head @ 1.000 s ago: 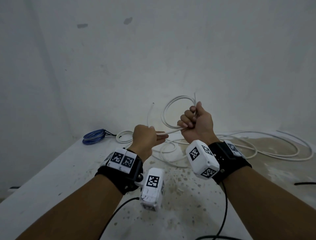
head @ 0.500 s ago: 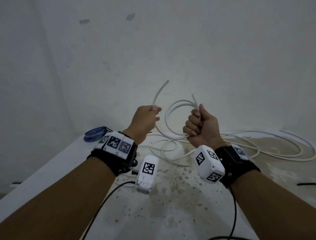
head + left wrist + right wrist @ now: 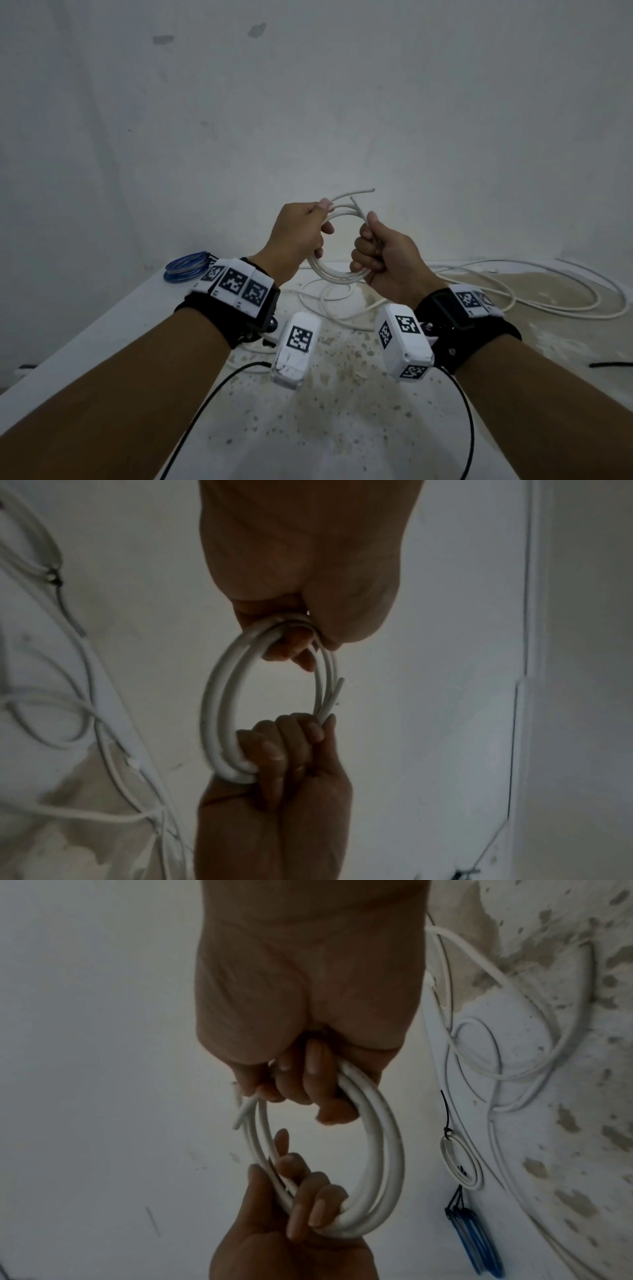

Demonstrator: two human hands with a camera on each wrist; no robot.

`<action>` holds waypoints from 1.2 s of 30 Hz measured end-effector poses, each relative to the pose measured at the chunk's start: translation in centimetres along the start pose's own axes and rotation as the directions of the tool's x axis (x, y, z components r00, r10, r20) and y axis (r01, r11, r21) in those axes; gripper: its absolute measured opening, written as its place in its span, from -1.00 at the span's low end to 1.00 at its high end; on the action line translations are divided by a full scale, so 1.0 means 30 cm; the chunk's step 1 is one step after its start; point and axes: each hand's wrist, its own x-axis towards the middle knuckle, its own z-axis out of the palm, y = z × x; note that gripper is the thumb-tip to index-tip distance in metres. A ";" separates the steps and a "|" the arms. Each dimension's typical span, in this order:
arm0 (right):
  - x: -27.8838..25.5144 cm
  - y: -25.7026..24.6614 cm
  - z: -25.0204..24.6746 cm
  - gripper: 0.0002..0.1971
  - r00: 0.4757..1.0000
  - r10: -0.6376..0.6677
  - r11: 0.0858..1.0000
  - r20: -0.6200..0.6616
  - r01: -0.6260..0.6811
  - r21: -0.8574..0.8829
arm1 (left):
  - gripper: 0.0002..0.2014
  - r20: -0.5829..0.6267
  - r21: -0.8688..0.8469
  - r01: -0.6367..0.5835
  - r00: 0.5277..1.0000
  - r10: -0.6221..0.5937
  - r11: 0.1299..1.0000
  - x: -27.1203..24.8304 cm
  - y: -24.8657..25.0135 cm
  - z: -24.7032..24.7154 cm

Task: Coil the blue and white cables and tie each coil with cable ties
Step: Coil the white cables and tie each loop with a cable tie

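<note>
Both hands raised above the counter (image 3: 102,329), holding one small white cable coil (image 3: 337,274) between them. Left hand (image 3: 294,236) grips the coil's left side, fingers curled through the loop and thumb on top; seen in the left wrist view too (image 3: 301,593). Right hand (image 3: 383,260) is fisted around the coil's right side, thumb up against the strands. Two loose cable ends (image 3: 359,193) stick out above the coil, between the thumbs.

Coil has several turns (image 3: 219,696), oval in the wrist views (image 3: 380,1137), held upright off the counter. Rest of the white cable (image 3: 548,294) lies in loose loops on the counter behind and right of the hands.

Blue cable coil (image 3: 186,270) sits at the far left corner of the counter, already bound with a black cable tie (image 3: 457,1199). Near it lies a small white coil (image 3: 459,1161), also tied in black.

Counter surface is white, stained and speckled. Plain white wall (image 3: 342,102) behind.
</note>
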 end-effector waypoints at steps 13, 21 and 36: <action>-0.010 0.013 0.019 -0.67 0.999 0.014 0.982 -0.037 -0.021 -0.186 | -0.73 0.054 0.007 -0.036 0.998 0.036 0.999 -0.022 -0.036 -0.045; -0.002 0.009 0.024 -0.66 0.999 -0.014 0.953 -0.031 0.003 -0.304 | -0.75 0.134 0.185 -0.129 0.985 0.105 0.974 -0.013 -0.014 -0.062; -0.015 0.016 0.024 -0.36 0.992 0.121 0.966 -0.045 -0.128 -0.223 | -0.52 0.173 0.460 -0.349 0.937 0.303 0.816 -0.021 -0.035 -0.033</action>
